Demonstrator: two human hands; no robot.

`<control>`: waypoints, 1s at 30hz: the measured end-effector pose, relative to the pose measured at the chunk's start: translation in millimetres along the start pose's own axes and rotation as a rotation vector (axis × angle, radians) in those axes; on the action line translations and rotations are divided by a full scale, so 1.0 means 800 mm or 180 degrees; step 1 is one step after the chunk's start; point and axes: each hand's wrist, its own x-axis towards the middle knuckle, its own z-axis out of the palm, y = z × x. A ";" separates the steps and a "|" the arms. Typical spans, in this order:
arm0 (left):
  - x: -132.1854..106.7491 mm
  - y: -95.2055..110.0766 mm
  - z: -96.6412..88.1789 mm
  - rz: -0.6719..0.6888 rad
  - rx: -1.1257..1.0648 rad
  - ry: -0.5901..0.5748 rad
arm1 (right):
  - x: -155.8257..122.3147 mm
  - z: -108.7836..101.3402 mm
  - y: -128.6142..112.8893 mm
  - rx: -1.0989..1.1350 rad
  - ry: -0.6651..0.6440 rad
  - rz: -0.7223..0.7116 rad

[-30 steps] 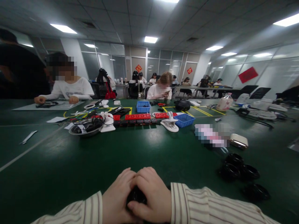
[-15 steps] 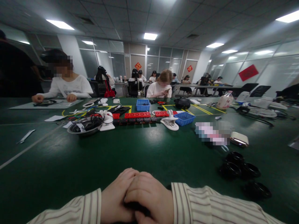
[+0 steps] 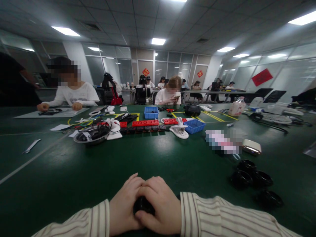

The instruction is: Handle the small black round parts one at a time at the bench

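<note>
Close to the table's near edge, my left hand [image 3: 126,204] and my right hand [image 3: 161,206] are cupped together around a glossy black rounded object [image 3: 144,206]. Only a small part of it shows between the right thumb and the fingers, so its kind cannot be told. The right fingers lie over the left ones, and both hands are closed on it. To the right of them, several black ring-shaped parts [image 3: 262,178] rest on the green table [image 3: 74,184].
A metal bowl of black cables [image 3: 90,140], a white clip stand [image 3: 179,130], red-and-black strips [image 3: 145,123] and a blue basket [image 3: 195,126] lie across the middle. A pale case [image 3: 251,146] sits at right. One person [image 3: 79,93] works at far left; another [image 3: 168,93] holds a phone.
My right thumb has spread from the fingers, so more of the black object shows between my hands. The right fingers have shifted slightly upward. The view has tilted a little.
</note>
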 end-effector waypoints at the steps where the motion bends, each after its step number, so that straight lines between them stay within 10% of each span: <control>1: 0.001 -0.001 0.000 0.0020 -0.0064 -0.0031 | 0.000 -0.001 0.000 0.0012 0.0018 -0.0075; 9: 0.004 -0.011 -0.001 0.0112 -0.0318 -0.0309 | 0.004 -0.004 -0.002 0.0069 0.0106 -0.0623; 22: -0.004 -0.018 0.005 0.0028 -0.0093 0.0058 | 0.002 0.002 0.010 0.0186 0.0175 0.0391; 30: 0.003 -0.005 -0.001 -0.0002 -0.0134 0.0056 | 0.002 -0.003 0.004 0.0285 -0.0003 0.0031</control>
